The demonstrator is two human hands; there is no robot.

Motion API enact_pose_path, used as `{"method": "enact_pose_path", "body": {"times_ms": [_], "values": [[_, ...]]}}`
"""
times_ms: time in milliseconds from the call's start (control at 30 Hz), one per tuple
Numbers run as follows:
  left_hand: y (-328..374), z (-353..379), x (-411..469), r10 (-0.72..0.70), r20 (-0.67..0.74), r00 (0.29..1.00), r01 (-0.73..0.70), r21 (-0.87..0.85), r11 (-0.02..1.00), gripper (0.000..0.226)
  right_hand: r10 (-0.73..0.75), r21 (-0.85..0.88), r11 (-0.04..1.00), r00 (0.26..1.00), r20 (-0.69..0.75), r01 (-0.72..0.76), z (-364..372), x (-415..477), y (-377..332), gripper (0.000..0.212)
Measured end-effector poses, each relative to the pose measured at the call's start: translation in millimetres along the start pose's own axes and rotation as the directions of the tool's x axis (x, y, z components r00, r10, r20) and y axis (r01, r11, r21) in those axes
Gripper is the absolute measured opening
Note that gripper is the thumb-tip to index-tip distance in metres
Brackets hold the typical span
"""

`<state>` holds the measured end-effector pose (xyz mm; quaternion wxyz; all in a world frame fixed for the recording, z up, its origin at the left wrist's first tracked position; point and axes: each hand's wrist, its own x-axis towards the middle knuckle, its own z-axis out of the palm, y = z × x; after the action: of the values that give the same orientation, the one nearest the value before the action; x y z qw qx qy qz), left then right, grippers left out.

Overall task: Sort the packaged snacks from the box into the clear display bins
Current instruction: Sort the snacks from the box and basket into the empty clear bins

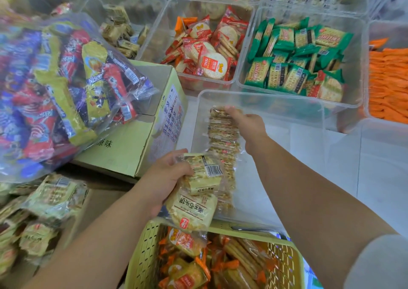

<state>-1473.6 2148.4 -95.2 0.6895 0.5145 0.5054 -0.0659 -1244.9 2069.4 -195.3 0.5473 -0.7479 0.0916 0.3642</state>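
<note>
My left hand (170, 178) grips a small stack of pale yellow cracker packets (196, 196) just outside the near edge of a clear bin (287, 116). My right hand (247, 123) reaches into that bin, its fingers curled on the far end of a row of the same packets (223, 152) standing on edge along the bin's left wall. The rest of the bin is bare. A pale green cardboard box (132, 147) stands to the left of the bin.
A big clear bag of mixed snacks (57, 85) leans on the box. Filled bins behind hold red packets (209, 52), green packets (295, 61) and orange packets (388, 81). A yellow-green basket (145, 260) with orange snacks sits near me. More pale packets (44, 209) pile at left.
</note>
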Motion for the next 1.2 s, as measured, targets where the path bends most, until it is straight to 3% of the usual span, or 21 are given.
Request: {"method": "enact_pose_path", "body": {"times_ms": [167, 333, 600, 800, 933, 1067, 1133, 1200], "values": [[-3.3, 2.2, -0.3, -0.018, 0.004, 1.000, 0.018, -0.021, 1.000, 0.041, 0.069, -0.087, 0.994, 0.994, 0.080, -0.062, 3.6, 4.2, -1.8, 0.086], [0.4, 3.5, -3.7, -0.017, 0.035, 0.999, 0.018, -0.017, 1.000, 0.030, 0.025, -0.202, 0.979, 1.000, -0.004, -0.025, 5.7, 10.6, -1.0, 0.097], [-1.7, 3.3, -3.0, -0.014, 0.053, 0.998, 0.016, -0.035, 0.999, 0.033, -0.024, -0.368, 0.930, 0.997, -0.078, -0.006, 14.8, 16.2, -4.7, 0.080], [-1.7, 3.2, -2.7, -0.025, 0.049, 0.999, 0.026, -0.032, 0.999, 0.034, -0.020, -0.400, 0.916, 0.992, -0.125, -0.032, 23.5, 14.9, -2.9, 0.086], [-6.3, 0.2, 1.5, -0.014, 0.044, 0.999, 0.016, -0.043, 0.999, 0.050, 0.006, -0.346, 0.937, 0.993, -0.118, -0.047, 17.3, 5.3, -5.7, 0.098], [-7.8, -3.2, 3.1, -0.005, 0.072, 0.997, 0.009, -0.054, 0.999, 0.073, -0.124, -0.140, 0.984, 0.988, -0.094, 0.110, 2.6, -9.9, 10.5, 0.082], [-7.3, -3.5, 4.7, -0.006, 0.082, 0.997, 0.010, -0.058, 0.998, 0.076, -0.194, 0.017, 0.981, 0.981, 0.016, 0.193, -2.9, -19.8, 31.7, 0.080], [-6.8, -4.5, 6.2, -0.004, 0.090, 0.996, 0.009, -0.059, 0.998, 0.076, -0.189, 0.133, 0.977, 0.970, 0.155, 0.169, -2.6, -23.6, 50.5, 0.087]]}}
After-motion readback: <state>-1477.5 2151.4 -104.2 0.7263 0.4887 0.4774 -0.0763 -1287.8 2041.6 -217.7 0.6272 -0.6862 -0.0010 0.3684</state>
